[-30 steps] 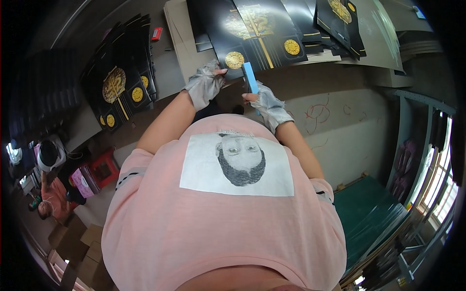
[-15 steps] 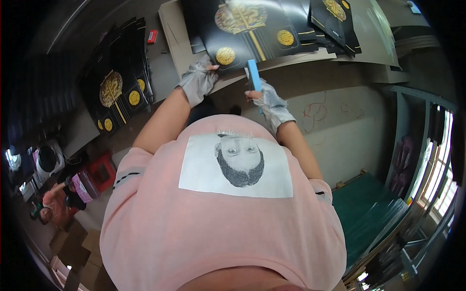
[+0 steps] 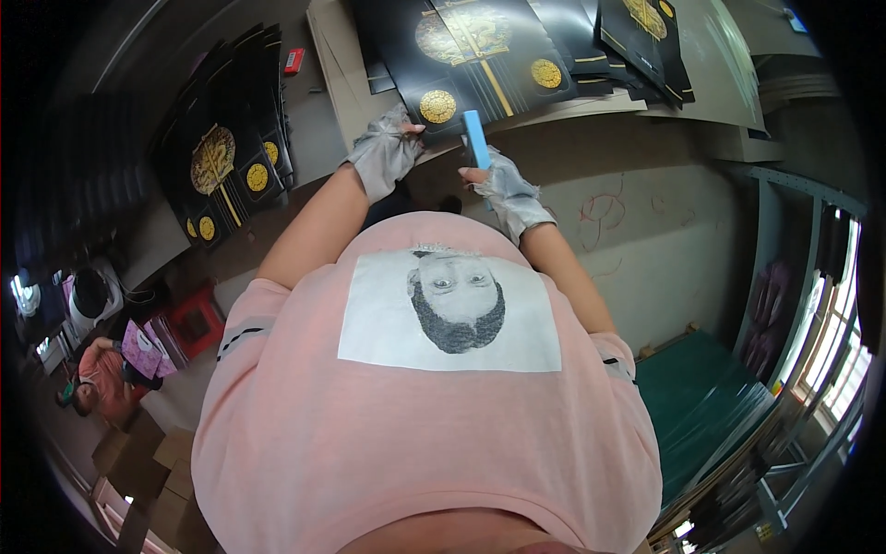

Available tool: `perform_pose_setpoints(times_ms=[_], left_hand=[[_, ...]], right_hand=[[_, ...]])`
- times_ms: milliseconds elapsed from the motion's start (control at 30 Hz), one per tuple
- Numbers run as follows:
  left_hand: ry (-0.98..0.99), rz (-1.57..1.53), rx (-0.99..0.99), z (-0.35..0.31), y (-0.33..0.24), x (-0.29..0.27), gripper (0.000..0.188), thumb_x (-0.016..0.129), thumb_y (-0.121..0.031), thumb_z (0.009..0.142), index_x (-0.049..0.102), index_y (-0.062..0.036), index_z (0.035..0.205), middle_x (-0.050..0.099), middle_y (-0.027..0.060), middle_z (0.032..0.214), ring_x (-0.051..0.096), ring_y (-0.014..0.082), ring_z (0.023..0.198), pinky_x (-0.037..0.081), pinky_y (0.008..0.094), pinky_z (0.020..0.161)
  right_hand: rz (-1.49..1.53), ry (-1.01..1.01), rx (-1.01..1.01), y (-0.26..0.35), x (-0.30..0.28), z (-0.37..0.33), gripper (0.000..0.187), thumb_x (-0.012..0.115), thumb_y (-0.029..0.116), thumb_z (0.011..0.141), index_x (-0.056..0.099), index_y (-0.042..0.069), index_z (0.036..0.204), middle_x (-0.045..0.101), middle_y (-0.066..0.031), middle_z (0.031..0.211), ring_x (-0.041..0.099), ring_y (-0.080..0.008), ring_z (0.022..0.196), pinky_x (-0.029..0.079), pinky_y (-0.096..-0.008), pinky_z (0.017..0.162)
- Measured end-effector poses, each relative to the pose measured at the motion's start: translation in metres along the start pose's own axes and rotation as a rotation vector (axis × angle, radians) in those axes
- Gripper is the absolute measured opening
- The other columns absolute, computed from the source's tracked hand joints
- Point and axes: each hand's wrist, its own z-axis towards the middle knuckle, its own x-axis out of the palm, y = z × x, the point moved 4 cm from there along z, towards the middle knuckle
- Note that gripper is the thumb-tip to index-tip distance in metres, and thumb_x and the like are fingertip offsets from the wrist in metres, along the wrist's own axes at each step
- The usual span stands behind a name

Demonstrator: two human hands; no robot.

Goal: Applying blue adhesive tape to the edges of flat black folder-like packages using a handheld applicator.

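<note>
A glossy black printed sheet (image 3: 498,78) with gold designs lies on the worktable, its near edge toward me. My left hand (image 3: 386,152), in a grey fingerless glove, is closed at the sheet's near left corner, thumb on top and the other fingers hidden. My right hand (image 3: 506,189), gloved the same way, is closed around a long, flat light-blue tool (image 3: 476,140). The tool points up toward the sheet's near edge; its exact kind cannot be made out. Beneath the sheet are brown boards (image 3: 334,78).
More black-and-gold sheets (image 3: 637,46) lie at the right, and a stack of them (image 3: 217,157) stands at the left. A small red box (image 3: 293,61) is beside that stack. Another person (image 3: 103,379) sits far left near cardboard boxes (image 3: 138,452). A green-topped surface (image 3: 697,397) is lower right.
The right hand and blue tool have shifted slightly left relative to the sheet. The left hand keeps its place at the corner. The whole view has moved a little.
</note>
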Motion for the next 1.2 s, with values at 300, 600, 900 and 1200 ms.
perform_pose_setpoints(times_ms=[300,600,900,1200], left_hand=[[-0.151,0.028,-0.103,-0.014,-0.001,0.002,0.024,0.055,0.006,0.076,0.054,-0.0057,0.097,0.059,0.0058,0.087,0.058,0.0170,0.075,0.048,0.0259,0.067],[0.154,-0.099,-0.031,-0.004,-0.002,0.006,0.035,0.050,0.009,0.077,0.048,0.0006,0.111,0.057,0.0117,0.105,0.060,0.0232,0.093,0.050,0.0323,0.084],[-0.030,-0.019,-0.015,-0.009,-0.023,-0.025,0.033,0.055,0.004,0.074,0.054,-0.0017,0.107,0.061,0.0101,0.098,0.059,0.0196,0.087,0.049,0.0293,0.081],[-0.153,-0.035,0.067,-0.008,-0.039,-0.061,0.014,0.060,0.002,0.075,0.052,-0.0097,0.077,0.051,-0.0014,0.066,0.050,0.0095,0.056,0.043,0.0170,0.052]], right_hand=[[-0.356,-0.016,-0.238,0.004,-0.001,0.000,0.039,0.068,0.028,0.070,0.058,0.001,0.097,0.057,-0.0162,0.087,0.055,-0.0312,0.081,0.043,-0.0375,0.073],[-0.425,0.058,-0.125,0.010,0.001,0.004,0.030,0.067,0.020,0.070,0.056,-0.001,0.088,0.055,-0.0115,0.081,0.053,-0.0263,0.075,0.042,-0.0369,0.068],[-0.236,0.129,-0.194,0.032,-0.002,-0.010,0.034,0.069,0.024,0.067,0.057,-0.001,0.087,0.056,-0.0153,0.085,0.055,-0.0304,0.083,0.042,-0.0376,0.072],[-0.172,0.128,-0.276,0.050,-0.005,-0.025,0.033,0.068,0.020,0.067,0.059,-0.001,0.089,0.056,-0.0120,0.083,0.055,-0.0259,0.081,0.043,-0.0339,0.075]])
